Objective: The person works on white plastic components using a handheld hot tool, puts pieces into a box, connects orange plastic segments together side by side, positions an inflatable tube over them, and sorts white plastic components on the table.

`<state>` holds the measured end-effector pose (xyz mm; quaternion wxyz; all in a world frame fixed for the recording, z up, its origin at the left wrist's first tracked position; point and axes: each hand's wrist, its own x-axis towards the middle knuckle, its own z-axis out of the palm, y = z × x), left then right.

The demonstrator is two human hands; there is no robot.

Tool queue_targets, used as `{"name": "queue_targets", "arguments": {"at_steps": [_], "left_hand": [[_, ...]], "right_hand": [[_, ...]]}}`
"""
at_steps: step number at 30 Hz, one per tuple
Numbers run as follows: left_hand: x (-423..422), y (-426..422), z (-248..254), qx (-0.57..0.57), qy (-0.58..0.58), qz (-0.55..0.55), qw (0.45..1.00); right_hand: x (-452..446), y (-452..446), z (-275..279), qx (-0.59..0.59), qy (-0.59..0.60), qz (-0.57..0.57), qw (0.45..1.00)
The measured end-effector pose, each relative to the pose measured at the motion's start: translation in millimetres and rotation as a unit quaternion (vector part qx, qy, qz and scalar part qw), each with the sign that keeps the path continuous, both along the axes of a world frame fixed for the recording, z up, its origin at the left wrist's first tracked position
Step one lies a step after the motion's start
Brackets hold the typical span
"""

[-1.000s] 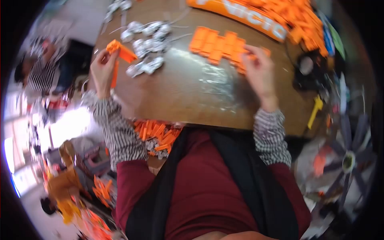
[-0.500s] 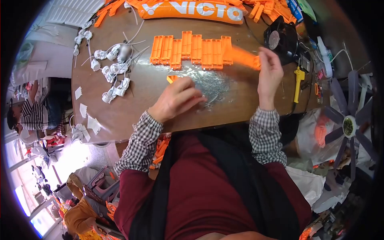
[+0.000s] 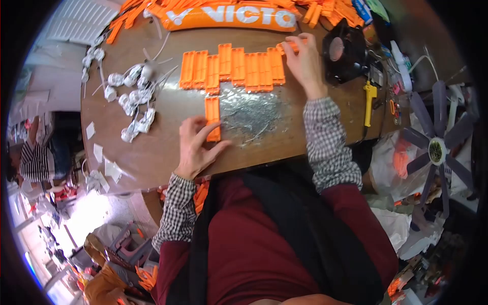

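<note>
A long, narrow orange plastic piece [image 3: 212, 109] lies on the brown, glossy surface [image 3: 269, 150] in front of me, pointing away from my body. My left hand [image 3: 195, 147] is at its near end, the thumb and fingers spread apart with a finger across the piece; I cannot tell whether I am gripping it. Its far end sits just below a staggered row of upright orange plastic pieces [image 3: 238, 68], packed side by side.

At the right end of that row, my right hand [image 3: 305, 63] has its thumb and fingers drawn narrow, holding another orange plastic piece [image 3: 293, 47], partly covered by my fingers and lying crosswise to the row.

A shiny, crinkled clear patch [image 3: 251, 117] spreads to the right of the left-hand piece. To the left of the row I have clusters of white bundles with thin wires [image 3: 133, 96], and nearer the edge some white paper scraps [image 3: 113, 171]. Beyond the row lies a puffy orange roll with white lettering [image 3: 231, 18]. To my right stand a square black fan [image 3: 345, 53] and, closer to me, a yellow-handled tool [image 3: 369, 104].
</note>
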<state>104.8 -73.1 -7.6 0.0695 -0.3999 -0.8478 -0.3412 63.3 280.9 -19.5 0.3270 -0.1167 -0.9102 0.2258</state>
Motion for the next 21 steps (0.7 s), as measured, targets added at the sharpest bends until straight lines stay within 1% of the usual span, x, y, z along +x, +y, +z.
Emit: {"name": "queue_targets", "arguments": {"at_steps": [1, 3, 4, 5, 7, 8, 9, 10, 11, 12, 13, 14, 15, 16, 17, 18, 20, 21], "left_hand": [[1.7, 3.8, 3.1, -0.018, -0.013, 0.013, 1.0], [0.8, 1.8, -9.9, -0.026, -0.018, 0.011, 0.999], [3.0, 2.3, -8.9, 0.017, -0.046, 0.026, 0.998], [1.2, -5.4, -12.1, 0.014, -0.043, 0.042, 0.998], [0.0, -18.2, -23.1, 0.104, -0.049, 0.076, 0.99], [-4.4, -23.9, -10.1, 0.115, 0.005, 0.114, 0.987], [-12.9, -32.6, -9.2, 0.111, 0.013, 0.159, 0.981], [-24.7, -38.4, -7.1, 0.124, 0.017, 0.191, 0.973], [-38.7, -39.7, -4.5, 0.139, 0.023, 0.224, 0.964], [-53.2, -36.8, -1.5, 0.14, 0.026, 0.228, 0.963], [-68.7, -33.7, 1.7, 0.146, 0.002, 0.233, 0.961], [-84.1, -31.3, 2.1, 0.152, -0.023, 0.238, 0.959], [-100.6, -29.3, -6.6, 0.151, -0.023, 0.238, 0.959], [-117.9, -27.0, -20.7, 0.104, 0.028, 0.224, 0.969], [-129.0, -23.1, -23.2, 0.056, 0.079, 0.208, 0.973], [-134.7, -19.5, -26.0, 0.056, 0.08, 0.208, 0.973], [-146.8, -8.5, -30.1, 0.112, -0.102, 0.215, 0.965], [-157.8, -8.5, -34.1, 0.111, -0.104, 0.212, 0.965]], "right_hand": [[-8.5, 5.2, -4.3, -0.003, -0.055, 0.014, 0.998], [-13.9, 10.2, -4.4, 0.039, -0.099, 0.035, 0.994], [-14.7, 13.5, -5.1, 0.035, -0.084, 0.062, 0.994], [-11.6, 16.5, -3.7, 0.033, -0.07, 0.086, 0.993], [3.0, 18.5, 13.1, -0.065, -0.085, 0.113, 0.988], [12.5, 17.3, 20.0, -0.101, -0.081, 0.119, 0.984], [22.7, 16.9, 24.7, -0.136, -0.076, 0.121, 0.98], [33.9, 19.9, 24.9, -0.136, -0.074, 0.124, 0.98], [43.6, 23.8, 23.6, -0.116, -0.117, 0.151, 0.975], [51.6, 23.6, 21.6, -0.097, -0.159, 0.176, 0.967], [58.0, 18.3, 18.5, -0.061, -0.158, 0.176, 0.97], [63.1, 4.6, 22.9, -0.081, -0.14, 0.17, 0.972], [65.4, -7.9, 26.6, -0.101, -0.122, 0.162, 0.974], [64.8, -10.2, 23.5, -0.101, -0.121, 0.162, 0.974], [64.2, -11.9, 17.4, -0.107, -0.104, 0.159, 0.976], [63.8, -13.8, 13.8, -0.112, -0.087, 0.156, 0.978], [62.2, -21.0, 11.5, -0.12, -0.082, 0.141, 0.979], [63.0, -23.9, 9.3, -0.128, -0.08, 0.129, 0.98]]}}
